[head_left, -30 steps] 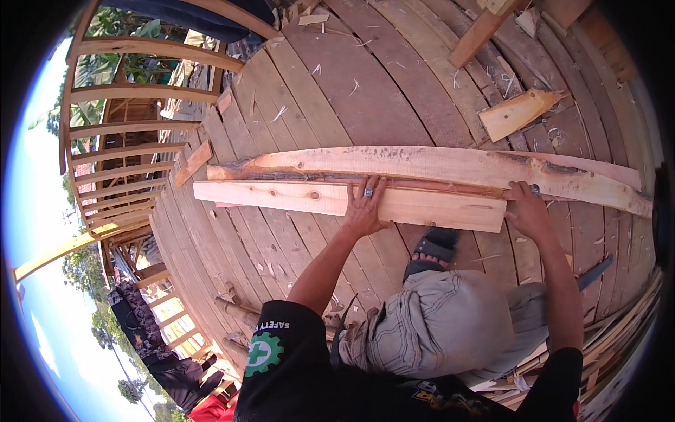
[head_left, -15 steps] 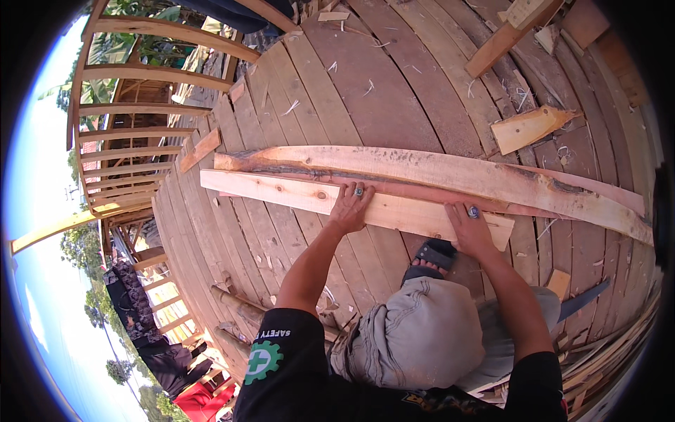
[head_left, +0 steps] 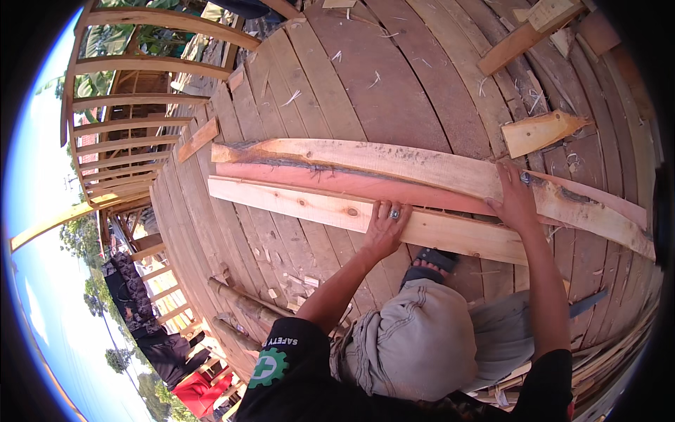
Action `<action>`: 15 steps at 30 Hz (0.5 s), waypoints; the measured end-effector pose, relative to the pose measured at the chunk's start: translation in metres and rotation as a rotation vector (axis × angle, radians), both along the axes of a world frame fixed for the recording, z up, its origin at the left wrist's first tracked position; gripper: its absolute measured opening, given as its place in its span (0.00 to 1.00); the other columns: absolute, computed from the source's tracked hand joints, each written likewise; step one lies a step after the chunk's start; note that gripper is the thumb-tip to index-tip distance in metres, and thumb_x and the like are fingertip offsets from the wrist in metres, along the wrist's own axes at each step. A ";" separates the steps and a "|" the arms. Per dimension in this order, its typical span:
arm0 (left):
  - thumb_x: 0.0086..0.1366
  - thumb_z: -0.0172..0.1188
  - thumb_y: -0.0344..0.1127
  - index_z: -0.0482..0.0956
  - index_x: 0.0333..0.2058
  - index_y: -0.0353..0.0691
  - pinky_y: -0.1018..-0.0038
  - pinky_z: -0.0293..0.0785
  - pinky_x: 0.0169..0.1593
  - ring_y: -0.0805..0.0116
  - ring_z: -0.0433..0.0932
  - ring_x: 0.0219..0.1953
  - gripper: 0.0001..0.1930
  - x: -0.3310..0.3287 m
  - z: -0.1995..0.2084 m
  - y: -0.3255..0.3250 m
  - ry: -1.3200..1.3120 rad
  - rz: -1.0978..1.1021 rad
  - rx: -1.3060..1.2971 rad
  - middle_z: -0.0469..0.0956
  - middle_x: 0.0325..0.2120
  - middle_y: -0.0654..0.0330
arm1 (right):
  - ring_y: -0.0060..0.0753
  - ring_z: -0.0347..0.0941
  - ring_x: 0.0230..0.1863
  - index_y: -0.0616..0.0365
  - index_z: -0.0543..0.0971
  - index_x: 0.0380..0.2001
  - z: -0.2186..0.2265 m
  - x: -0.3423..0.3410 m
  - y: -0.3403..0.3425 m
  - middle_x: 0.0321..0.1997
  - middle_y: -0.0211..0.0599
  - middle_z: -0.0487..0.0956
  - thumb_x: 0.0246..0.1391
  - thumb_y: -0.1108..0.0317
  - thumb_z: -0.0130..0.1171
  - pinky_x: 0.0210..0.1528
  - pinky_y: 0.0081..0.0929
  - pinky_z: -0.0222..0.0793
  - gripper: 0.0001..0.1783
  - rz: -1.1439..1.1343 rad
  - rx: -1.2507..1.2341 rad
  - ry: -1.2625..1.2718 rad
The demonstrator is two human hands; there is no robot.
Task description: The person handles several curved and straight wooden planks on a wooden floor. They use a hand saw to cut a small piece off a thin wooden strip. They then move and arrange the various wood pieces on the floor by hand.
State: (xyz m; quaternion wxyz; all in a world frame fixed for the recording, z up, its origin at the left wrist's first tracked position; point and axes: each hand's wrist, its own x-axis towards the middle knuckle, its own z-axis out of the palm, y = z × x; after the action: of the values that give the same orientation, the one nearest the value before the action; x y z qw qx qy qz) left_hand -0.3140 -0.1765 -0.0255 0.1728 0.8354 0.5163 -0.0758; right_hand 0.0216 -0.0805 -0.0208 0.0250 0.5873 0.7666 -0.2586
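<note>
A pale, straight plank (head_left: 450, 233) with a few knots lies across the floor in front of my knee. My left hand (head_left: 385, 228), wearing a ring, has its fingers hooked over the plank's far edge. Beyond that plank lies a longer bark-edged board (head_left: 408, 159) with a dark, rough strip along part of its side. My right hand (head_left: 517, 197) grips this board toward its right part, fingers over the top and thumb on the near side. A pinkish board (head_left: 281, 174) shows between the two, partly under the bark-edged one.
A short pointed offcut (head_left: 541, 133) lies at the right on the plank floor (head_left: 394, 105). Round poles (head_left: 246, 302) and wood chips are at the left, a blue-grey blade (head_left: 588, 302) at the right. Slatted wooden framing (head_left: 140, 126) stands along the left edge.
My right hand has left the pale plank and moved up onto the bark-edged board. My left hand and the pale plank have shifted right, widening the pinkish strip between the boards.
</note>
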 end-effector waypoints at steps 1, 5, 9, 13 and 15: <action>0.44 0.69 0.31 0.59 0.63 0.38 0.47 0.52 0.66 0.47 0.64 0.58 0.45 -0.001 0.006 -0.001 0.001 0.017 0.021 0.67 0.53 0.48 | 0.51 0.55 0.71 0.57 0.59 0.67 0.002 -0.006 0.011 0.72 0.45 0.57 0.41 0.59 0.74 0.68 0.51 0.55 0.51 0.018 -0.006 -0.027; 0.47 0.67 0.31 0.59 0.63 0.38 0.47 0.51 0.67 0.48 0.63 0.59 0.42 -0.007 0.005 -0.014 0.013 -0.019 -0.091 0.67 0.53 0.48 | 0.48 0.57 0.70 0.58 0.58 0.67 -0.013 -0.026 0.024 0.71 0.45 0.58 0.37 0.60 0.76 0.69 0.50 0.54 0.55 0.143 -0.071 -0.020; 0.48 0.65 0.30 0.59 0.63 0.39 0.47 0.50 0.67 0.48 0.63 0.60 0.42 -0.014 0.000 -0.034 0.014 -0.015 -0.105 0.67 0.54 0.48 | 0.47 0.59 0.69 0.59 0.57 0.67 -0.019 -0.029 0.026 0.69 0.45 0.60 0.35 0.59 0.77 0.69 0.49 0.55 0.57 0.227 -0.041 -0.006; 0.45 0.67 0.29 0.60 0.63 0.39 0.46 0.49 0.68 0.47 0.61 0.61 0.43 -0.017 -0.006 -0.043 -0.060 0.027 -0.056 0.66 0.55 0.49 | 0.47 0.61 0.67 0.59 0.58 0.66 -0.025 -0.029 0.032 0.67 0.46 0.62 0.33 0.60 0.77 0.69 0.48 0.55 0.56 0.258 -0.045 -0.060; 0.46 0.67 0.29 0.59 0.64 0.39 0.45 0.47 0.69 0.47 0.60 0.63 0.44 -0.014 -0.005 -0.040 -0.075 0.050 -0.047 0.65 0.57 0.48 | 0.47 0.63 0.66 0.59 0.59 0.65 -0.025 -0.029 0.026 0.65 0.46 0.63 0.33 0.61 0.76 0.68 0.48 0.56 0.55 0.244 0.016 -0.066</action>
State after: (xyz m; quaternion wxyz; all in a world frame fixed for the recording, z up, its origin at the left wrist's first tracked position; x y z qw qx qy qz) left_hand -0.3280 -0.2166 -0.0310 0.2134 0.8201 0.5283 -0.0523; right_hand -0.0076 -0.0541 -0.0462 0.0769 0.4982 0.8330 -0.2282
